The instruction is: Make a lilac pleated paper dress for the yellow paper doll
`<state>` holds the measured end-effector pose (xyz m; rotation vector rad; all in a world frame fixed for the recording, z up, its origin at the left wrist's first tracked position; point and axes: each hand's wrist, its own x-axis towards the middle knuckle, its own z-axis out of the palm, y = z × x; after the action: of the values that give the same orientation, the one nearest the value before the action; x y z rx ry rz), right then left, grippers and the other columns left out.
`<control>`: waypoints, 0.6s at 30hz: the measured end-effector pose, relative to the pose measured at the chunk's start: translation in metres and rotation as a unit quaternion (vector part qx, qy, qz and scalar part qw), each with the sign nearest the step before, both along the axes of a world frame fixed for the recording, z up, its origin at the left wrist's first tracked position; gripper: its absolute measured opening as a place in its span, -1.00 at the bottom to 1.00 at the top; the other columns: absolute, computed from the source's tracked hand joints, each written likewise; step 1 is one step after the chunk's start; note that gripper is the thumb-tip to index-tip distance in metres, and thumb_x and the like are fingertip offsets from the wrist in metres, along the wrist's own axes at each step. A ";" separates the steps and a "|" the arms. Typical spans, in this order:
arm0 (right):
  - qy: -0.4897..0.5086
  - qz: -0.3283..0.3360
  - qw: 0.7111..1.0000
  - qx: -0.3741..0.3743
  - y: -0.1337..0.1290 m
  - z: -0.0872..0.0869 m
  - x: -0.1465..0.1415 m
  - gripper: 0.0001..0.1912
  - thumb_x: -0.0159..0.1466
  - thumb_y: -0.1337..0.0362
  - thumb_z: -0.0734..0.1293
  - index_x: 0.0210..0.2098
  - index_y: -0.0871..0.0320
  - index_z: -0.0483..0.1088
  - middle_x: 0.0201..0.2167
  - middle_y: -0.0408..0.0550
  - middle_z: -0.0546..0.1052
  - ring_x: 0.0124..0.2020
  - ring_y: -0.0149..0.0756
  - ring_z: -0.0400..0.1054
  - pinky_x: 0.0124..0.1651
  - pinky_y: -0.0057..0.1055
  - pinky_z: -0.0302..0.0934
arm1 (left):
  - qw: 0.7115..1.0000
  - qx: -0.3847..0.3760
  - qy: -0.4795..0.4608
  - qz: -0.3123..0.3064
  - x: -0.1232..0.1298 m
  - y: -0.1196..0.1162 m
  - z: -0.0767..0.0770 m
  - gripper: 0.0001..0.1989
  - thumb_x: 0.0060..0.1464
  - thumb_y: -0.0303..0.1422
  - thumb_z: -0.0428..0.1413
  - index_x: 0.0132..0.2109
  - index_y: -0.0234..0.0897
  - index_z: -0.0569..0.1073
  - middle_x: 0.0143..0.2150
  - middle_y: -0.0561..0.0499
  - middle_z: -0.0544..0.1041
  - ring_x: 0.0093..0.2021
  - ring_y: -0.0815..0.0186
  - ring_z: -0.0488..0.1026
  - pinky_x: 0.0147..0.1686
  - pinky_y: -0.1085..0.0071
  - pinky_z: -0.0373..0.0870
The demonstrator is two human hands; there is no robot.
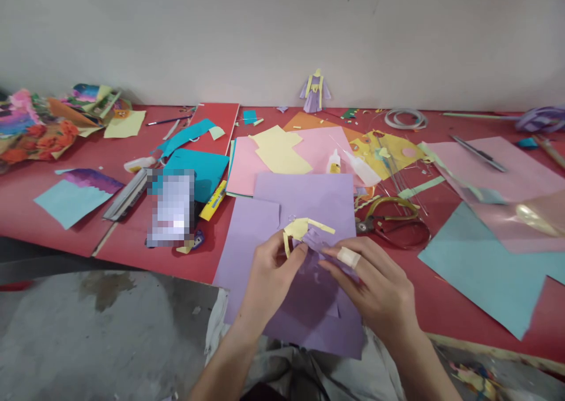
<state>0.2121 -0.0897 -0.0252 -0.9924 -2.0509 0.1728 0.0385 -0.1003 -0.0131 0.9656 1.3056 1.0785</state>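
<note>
My left hand (271,271) and my right hand (375,283) pinch a small folded paper figure (306,231) of purple paper with pale yellow strips, held just above purple paper sheets (309,201) on the red table (145,254). A white bandage wraps one finger of my right hand. A finished purple and yellow paper doll (315,92) stands against the wall at the back.
Scissors (391,221) lie right of my hands. Glue bottles (334,162) stand on pink paper (247,165). Yellow (278,151), teal (198,171) and light blue sheets (485,265) cover the table. Colourful paper flowers (30,130) sit far left. A coil of tubing (406,118) lies at the back.
</note>
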 end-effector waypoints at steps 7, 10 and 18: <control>-0.021 -0.003 0.999 -0.026 0.000 -0.001 0.001 -0.88 0.35 0.49 0.34 -0.18 0.17 0.41 -0.31 -0.03 0.52 -0.28 -0.30 0.42 -0.17 -0.35 0.34 | 1.000 0.003 0.015 -0.003 0.002 0.002 -0.001 -0.83 0.17 -0.29 0.15 -0.34 -0.28 0.40 -0.45 0.14 0.28 -0.40 0.42 0.24 -0.38 0.53 0.22; -0.024 -0.017 0.999 -0.041 -0.001 -0.004 -0.002 -0.92 0.39 0.45 0.30 -0.18 0.17 0.39 -0.31 -0.03 0.53 -0.26 -0.28 0.43 -0.14 -0.35 0.35 | 1.000 0.012 -0.013 -0.018 0.004 0.002 -0.003 -0.89 0.16 -0.33 0.18 -0.23 -0.28 0.45 -0.36 0.09 0.42 -0.31 0.39 0.36 -0.29 0.51 0.31; -0.014 -0.014 0.998 -0.060 0.001 -0.004 -0.009 -0.92 0.40 0.47 0.27 -0.19 0.20 0.38 -0.30 -0.01 0.53 -0.23 -0.30 0.42 -0.11 -0.39 0.32 | 1.000 0.025 0.004 -0.014 0.005 0.005 -0.011 -0.90 0.11 -0.36 0.21 -0.25 -0.30 0.47 -0.37 0.07 0.50 -0.33 0.36 0.43 -0.30 0.49 0.37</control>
<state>0.2027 -0.0890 -0.0291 -1.1029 -2.0700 0.2712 0.0435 -0.0948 -0.0238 1.0241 1.2724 1.0910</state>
